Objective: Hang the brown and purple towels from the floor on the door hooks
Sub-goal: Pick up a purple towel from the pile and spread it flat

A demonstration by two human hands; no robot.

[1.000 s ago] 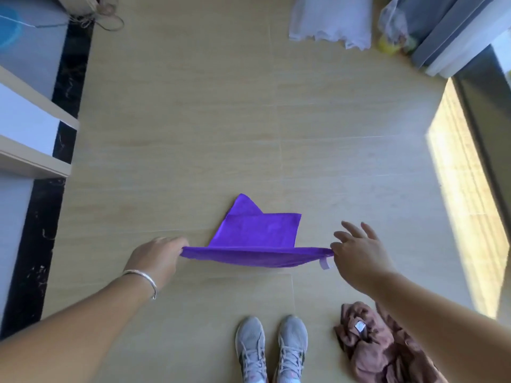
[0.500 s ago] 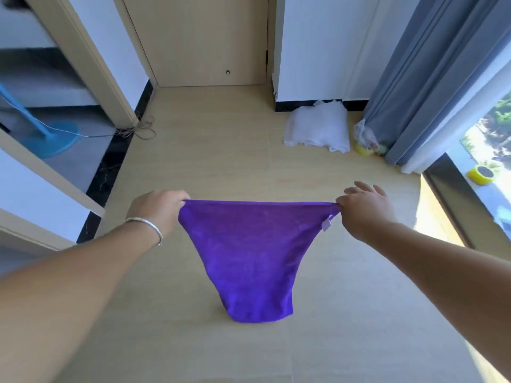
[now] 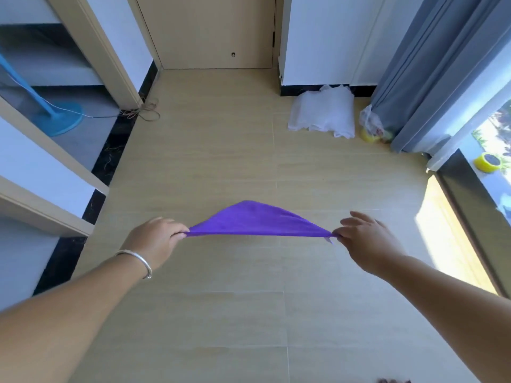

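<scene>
The purple towel (image 3: 258, 221) is stretched taut in the air between my two hands, its loose middle flung up and away from me. My left hand (image 3: 154, 240), with a silver bangle on the wrist, pinches the left corner. My right hand (image 3: 367, 239) pinches the right corner by thumb and forefinger, the other fingers spread; a small white tag hangs at that corner. A sliver of the brown towel (image 3: 392, 380) shows on the floor at the bottom edge. A closed wooden door (image 3: 210, 31) stands straight ahead. No hooks are in view.
A white cloth pile (image 3: 323, 113) lies by the far wall, with a plastic bag and yellow tape roll (image 3: 372, 128) beside grey curtains (image 3: 425, 73). An open doorway at left shows a blue fan base (image 3: 59, 120) and a tangled cord (image 3: 146, 111). Another tape roll (image 3: 488, 163) sits on the window sill.
Both hands lifted the purple towel off the floor. Half a second ago it hung down; now its free part has flipped upward. My view rose from the floor toward the door.
</scene>
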